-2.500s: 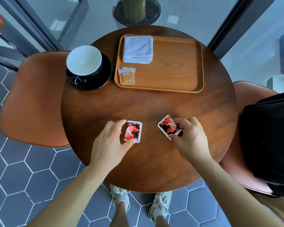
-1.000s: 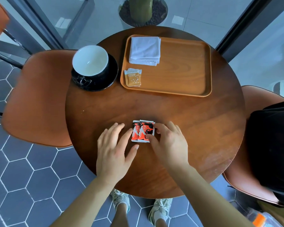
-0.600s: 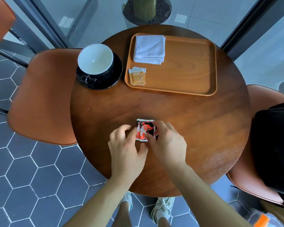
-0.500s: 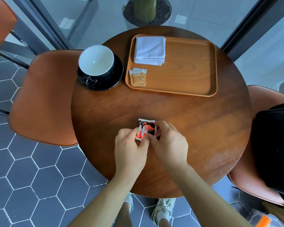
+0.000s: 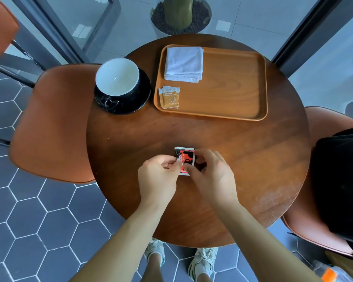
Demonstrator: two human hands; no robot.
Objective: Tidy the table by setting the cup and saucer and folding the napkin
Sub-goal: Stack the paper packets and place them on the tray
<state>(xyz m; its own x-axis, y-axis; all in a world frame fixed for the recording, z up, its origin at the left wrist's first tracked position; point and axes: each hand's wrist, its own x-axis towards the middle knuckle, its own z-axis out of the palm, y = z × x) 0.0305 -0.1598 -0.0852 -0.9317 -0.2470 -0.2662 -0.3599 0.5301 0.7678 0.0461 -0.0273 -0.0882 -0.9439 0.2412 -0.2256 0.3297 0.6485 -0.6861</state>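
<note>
Dark brown wood, round: one table [image 5: 243, 151], seen from above. On its far left stands a black cup with a white inside [image 5: 117, 78], upright on a glossy black saucer [image 5: 143, 94], handle turned toward the near edge. Just beside the saucer lies a rectangular orange-brown wooden tray [image 5: 232, 88]; in its far left corner rests a white cloth napkin folded into a square [image 5: 183, 64], and in its near left corner lie tan paper sachets [image 5: 169, 97] (overlapping, count unclear). Near the table's middle, toward the person, is a small stack of red, black and white sachets [image 5: 185, 159]. The left hand [image 5: 159, 180], fingers curled, pinches the stack's left edge; the right hand [image 5: 212, 178] pinches its right side between thumb and curled fingers. Whether the stack touches the tabletop cannot be told. Left of the table is a rust-orange padded chair [image 5: 53, 123]; on the right a second chair of the same kind [image 5: 324, 127] carries a black bag [image 5: 342, 184]. Grey hexagonal floor tiles [image 5: 39, 220] lie below, and a potted plant [image 5: 179, 15] stands beyond the table.
</note>
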